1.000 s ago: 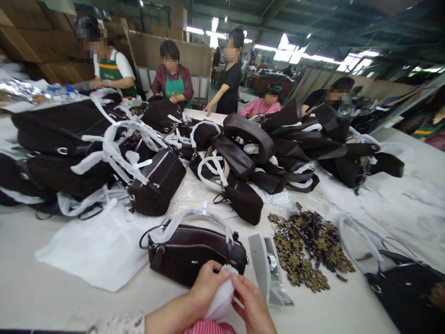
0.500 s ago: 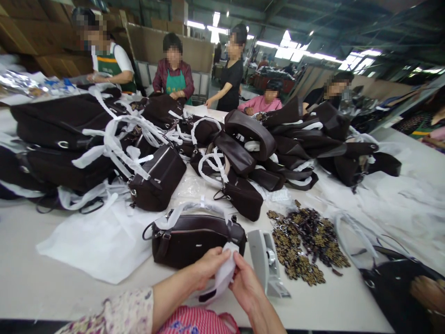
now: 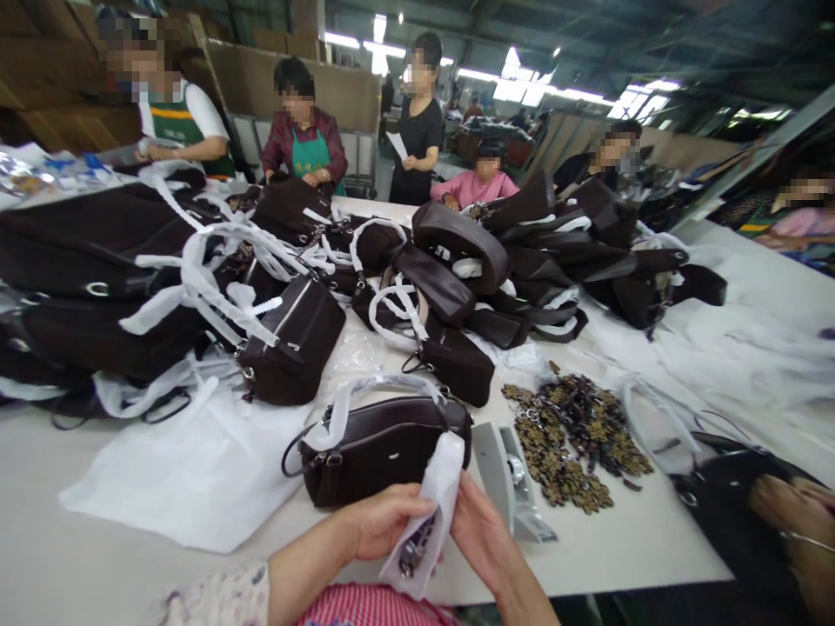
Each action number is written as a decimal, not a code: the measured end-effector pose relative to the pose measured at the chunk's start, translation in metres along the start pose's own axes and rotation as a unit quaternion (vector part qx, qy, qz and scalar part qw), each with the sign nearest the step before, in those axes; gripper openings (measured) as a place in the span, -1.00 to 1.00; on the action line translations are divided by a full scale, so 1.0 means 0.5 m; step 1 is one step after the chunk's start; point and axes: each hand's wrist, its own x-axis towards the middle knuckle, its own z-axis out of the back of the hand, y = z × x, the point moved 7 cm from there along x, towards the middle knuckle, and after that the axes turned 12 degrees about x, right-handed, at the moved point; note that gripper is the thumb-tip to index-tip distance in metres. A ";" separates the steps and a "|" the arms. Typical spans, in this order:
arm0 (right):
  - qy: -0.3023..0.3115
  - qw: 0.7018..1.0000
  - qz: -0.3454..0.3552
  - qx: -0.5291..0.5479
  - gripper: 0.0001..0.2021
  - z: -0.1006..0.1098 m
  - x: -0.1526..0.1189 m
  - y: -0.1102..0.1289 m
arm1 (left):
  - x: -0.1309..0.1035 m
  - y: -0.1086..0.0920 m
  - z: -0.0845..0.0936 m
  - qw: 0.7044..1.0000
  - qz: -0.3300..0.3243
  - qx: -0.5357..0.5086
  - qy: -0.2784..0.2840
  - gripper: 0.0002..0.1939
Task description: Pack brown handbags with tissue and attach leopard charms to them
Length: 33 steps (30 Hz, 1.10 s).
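Note:
My left hand (image 3: 390,520) pinches a folded white wrapping sheet (image 3: 444,469) between thumb and fingers. Inside its lower end shows a dark piece with metal hardware (image 3: 412,549), perhaps a strap with a clasp. On the other edge of the sheet is my right hand (image 3: 481,530), its fingers curled behind and partly hidden. Just beyond both hands a dark brown handbag (image 3: 371,456) stands upright, its handle wrapped in white. A grey tape dispenser (image 3: 505,478) sits right of the bag.
Many dark bags (image 3: 293,339) are heaped across the table's far side. A pile of brown flower-shaped charms (image 3: 574,435) lies right of the dispenser. White sheets (image 3: 189,469) lie at left. A co-worker's hands (image 3: 792,513) rest on a black bag (image 3: 724,487) at right.
My hands have turned the wrapping sheet more upright, and metal hardware now shows inside its lower end. The right hand's fingers moved from its top to its side. The view shifted slightly.

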 end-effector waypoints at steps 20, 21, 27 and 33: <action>-0.184 0.859 0.228 -0.420 -0.80 0.022 -0.022 -0.047 | -0.002 0.052 0.016 0.999 0.011 -0.047 0.001 -0.35; -0.187 0.860 0.225 -0.417 -0.80 0.026 -0.021 -0.051 | -0.004 0.051 0.015 0.999 0.008 -0.045 0.004 -0.35; -0.170 0.913 0.167 -0.331 -0.75 0.036 -0.008 -0.062 | -0.011 0.050 0.017 1.000 0.009 -0.023 -0.010 -0.36; -0.080 0.976 0.106 -0.171 -0.67 0.006 -0.017 -0.057 | -0.023 0.045 0.011 0.999 0.038 0.013 0.007 -0.47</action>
